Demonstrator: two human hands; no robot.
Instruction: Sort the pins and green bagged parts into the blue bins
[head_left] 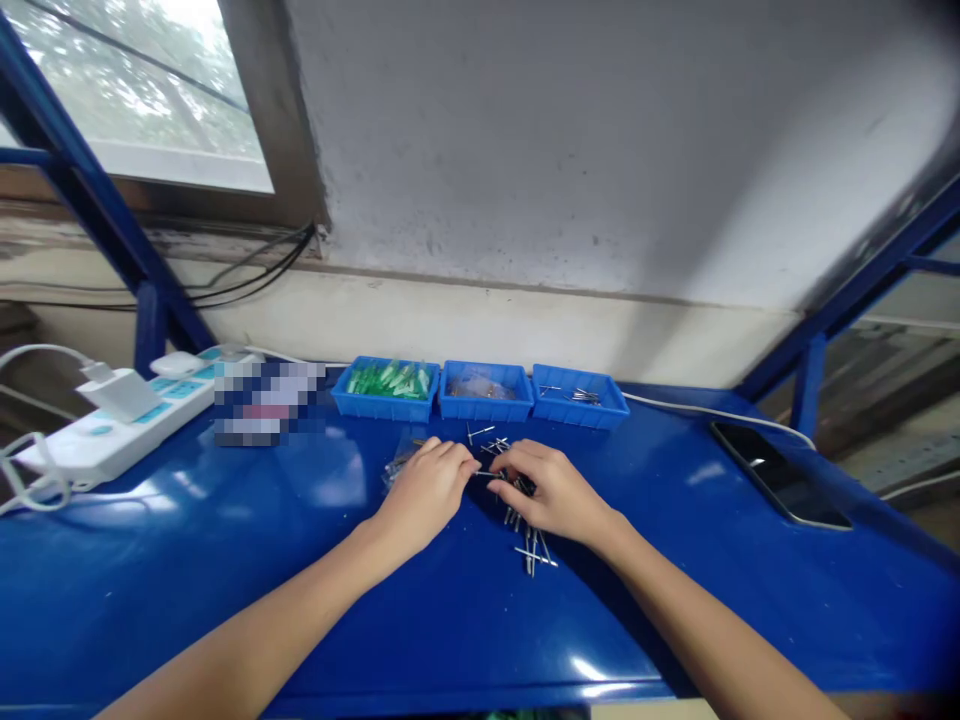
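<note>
Between my two hands lies a thin metal rod point(486, 474), roughly level. My left hand point(429, 488) pinches its left end between thumb and forefinger. At the right end, the thumb and fingers of my right hand point(551, 490) close around the rod, with the exact contact partly hidden. Several similar metal rods point(534, 550) lie in a loose pile under and below my right hand. A few more rods point(480, 433) are scattered just beyond the fingertips. Partly covered by my left hand is a clear plastic bag point(397, 462) on the blue table point(420, 630).
Three blue bins line the back: one with green pieces point(386, 408), one with a clear bag point(486, 410), one with metal rods point(574, 412). A white power strip point(112, 435) and a blurred item point(262, 405) stand left; a phone point(780, 475) lies right.
</note>
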